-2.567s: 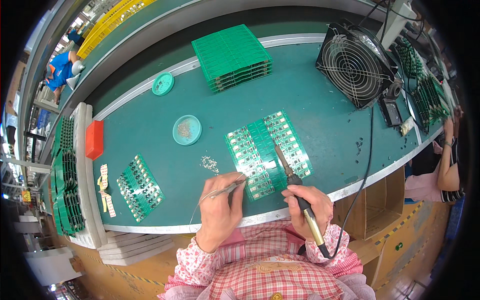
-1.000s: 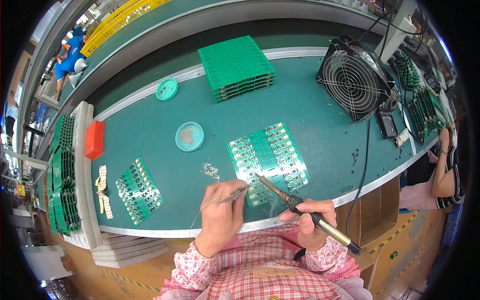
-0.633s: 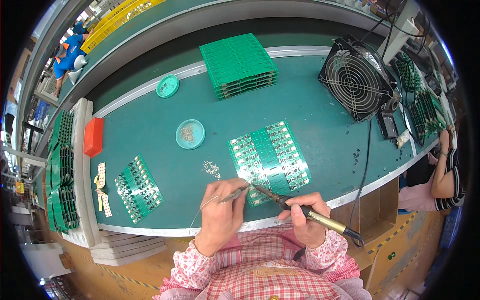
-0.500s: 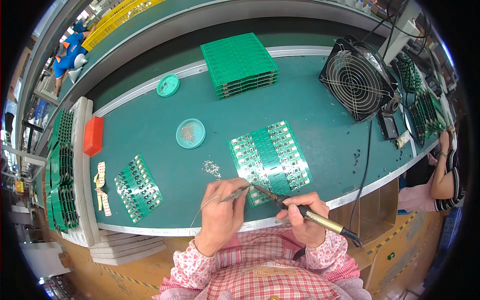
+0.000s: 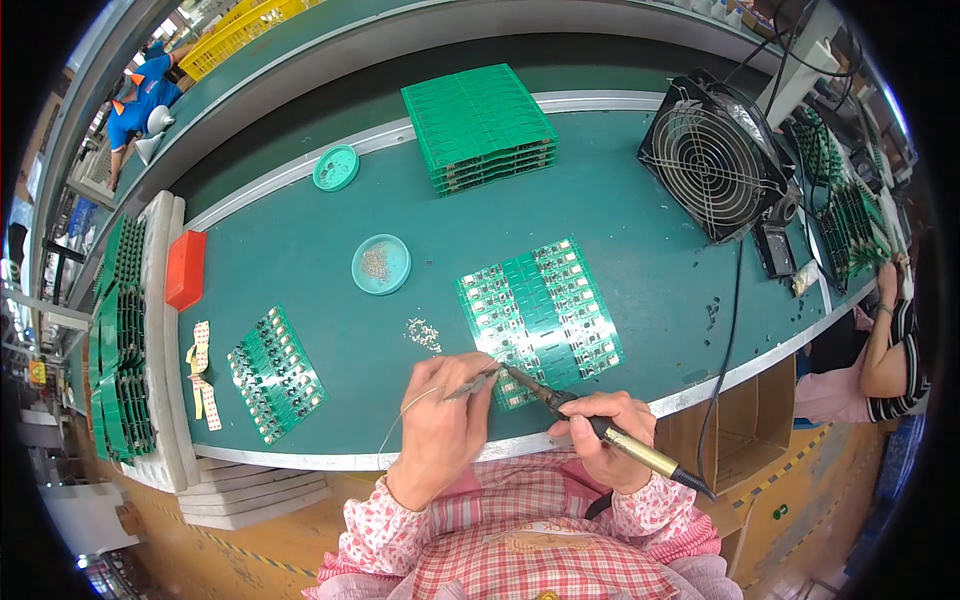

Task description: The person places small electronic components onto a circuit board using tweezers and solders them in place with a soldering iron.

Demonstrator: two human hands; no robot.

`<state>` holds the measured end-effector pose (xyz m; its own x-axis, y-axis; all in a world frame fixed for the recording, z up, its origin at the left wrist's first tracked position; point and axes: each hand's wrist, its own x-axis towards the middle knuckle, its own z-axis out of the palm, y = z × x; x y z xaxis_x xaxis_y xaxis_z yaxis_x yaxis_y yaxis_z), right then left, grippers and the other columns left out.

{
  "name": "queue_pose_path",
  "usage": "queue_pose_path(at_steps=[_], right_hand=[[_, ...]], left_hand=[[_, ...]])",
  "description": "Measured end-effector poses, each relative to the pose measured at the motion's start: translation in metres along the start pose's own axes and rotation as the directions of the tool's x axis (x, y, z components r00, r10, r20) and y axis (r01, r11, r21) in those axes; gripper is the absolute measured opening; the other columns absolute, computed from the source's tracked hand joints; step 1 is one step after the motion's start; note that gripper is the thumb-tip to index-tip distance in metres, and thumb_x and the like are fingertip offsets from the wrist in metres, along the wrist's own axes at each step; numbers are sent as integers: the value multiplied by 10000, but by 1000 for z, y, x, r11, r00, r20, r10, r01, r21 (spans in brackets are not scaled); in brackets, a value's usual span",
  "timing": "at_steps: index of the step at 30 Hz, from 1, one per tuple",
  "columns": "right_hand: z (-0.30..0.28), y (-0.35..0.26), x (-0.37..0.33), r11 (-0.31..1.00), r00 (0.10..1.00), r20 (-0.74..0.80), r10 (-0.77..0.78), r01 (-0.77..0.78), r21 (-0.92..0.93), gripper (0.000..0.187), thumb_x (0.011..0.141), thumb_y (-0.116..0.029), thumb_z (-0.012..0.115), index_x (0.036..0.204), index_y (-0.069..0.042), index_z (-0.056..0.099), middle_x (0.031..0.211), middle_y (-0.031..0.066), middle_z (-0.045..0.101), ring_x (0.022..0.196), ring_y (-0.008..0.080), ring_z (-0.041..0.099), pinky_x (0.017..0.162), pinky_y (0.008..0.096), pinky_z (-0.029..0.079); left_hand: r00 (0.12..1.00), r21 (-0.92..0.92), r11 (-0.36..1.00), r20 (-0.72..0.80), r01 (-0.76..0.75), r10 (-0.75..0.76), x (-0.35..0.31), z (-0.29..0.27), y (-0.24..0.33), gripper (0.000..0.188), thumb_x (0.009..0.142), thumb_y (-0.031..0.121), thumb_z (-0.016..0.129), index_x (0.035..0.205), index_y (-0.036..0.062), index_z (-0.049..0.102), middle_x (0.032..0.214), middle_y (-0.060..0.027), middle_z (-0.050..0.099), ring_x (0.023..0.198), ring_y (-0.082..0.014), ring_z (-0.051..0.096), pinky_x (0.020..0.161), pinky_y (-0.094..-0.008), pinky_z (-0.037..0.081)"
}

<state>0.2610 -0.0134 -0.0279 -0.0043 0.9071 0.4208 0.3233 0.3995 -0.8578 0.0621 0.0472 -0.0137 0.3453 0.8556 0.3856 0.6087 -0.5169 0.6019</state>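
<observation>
My right hand [image 5: 608, 435] is wrapped round a soldering iron [image 5: 640, 452] with a black grip and gold-coloured handle. Its tip points left and down onto the near left part of a green circuit board panel [image 5: 540, 310] lined with small components. My left hand [image 5: 440, 420] pinches grey metal tweezers [image 5: 470, 385] close to the iron's tip. A thin solder wire [image 5: 392, 430] curves out of the same hand toward the table's front edge. The fingers and tools hide the exact spot on the panel.
A second panel [image 5: 278, 375] lies left, near a red box [image 5: 187, 270]. Two turquoise dishes, one with small parts [image 5: 381, 265], sit behind loose parts [image 5: 423, 335]. Stacked green panels [image 5: 478, 130] stand at the back, a fan [image 5: 710, 160] at right. Another person's arm [image 5: 885, 345] shows far right.
The soldering iron's rear end has dipped slightly, and my right hand has shifted a little left. My left hand stays almost in place.
</observation>
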Motion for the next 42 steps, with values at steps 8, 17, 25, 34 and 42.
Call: queue_pose_path(at_steps=[8,17,25,34,42], right_hand=[[4,0,-17,977,953,-231,195,-169,128,116,947,-126,640,988,-24,601,713,80,713,627,160,717,581,270,543],[6,5,-21,983,951,-256,174,-153,99,119,960,-131,619,1003,-28,579,693,83,702,611,160,709,548,261,521],[7,4,-19,985,946,-286,152,-122,119,161,980,-155,595,1027,-8,550,698,97,666,612,169,709,529,260,522],[8,5,-24,977,942,-277,191,-154,149,177,982,-163,592,1033,-3,537,853,120,676,639,186,716,534,270,544],[7,4,-21,980,947,-268,176,-144,134,171,986,-163,590,1027,-6,538,824,117,680,639,182,717,532,263,538]], left_hand=[[1000,4,1000,-10,-17,17,1,2,1,240,809,-55,705,1021,47,656,995,-79,707,901,-284,643,794,-366,496],[997,-58,995,-8,77,-78,-7,-7,-1,186,863,-49,682,1033,13,642,998,-120,705,884,-265,680,804,-345,525],[911,-185,923,-179,338,-370,-24,-22,-24,117,936,-16,630,1053,-22,628,967,-113,692,882,-214,690,808,-310,530],[932,-56,946,-166,318,-323,-25,-22,-24,159,862,-19,687,1013,29,675,983,-111,701,884,-300,639,796,-379,488],[954,14,968,-177,249,-242,-25,-21,-26,172,840,-32,691,1004,20,682,996,-102,709,884,-299,655,818,-383,482]])
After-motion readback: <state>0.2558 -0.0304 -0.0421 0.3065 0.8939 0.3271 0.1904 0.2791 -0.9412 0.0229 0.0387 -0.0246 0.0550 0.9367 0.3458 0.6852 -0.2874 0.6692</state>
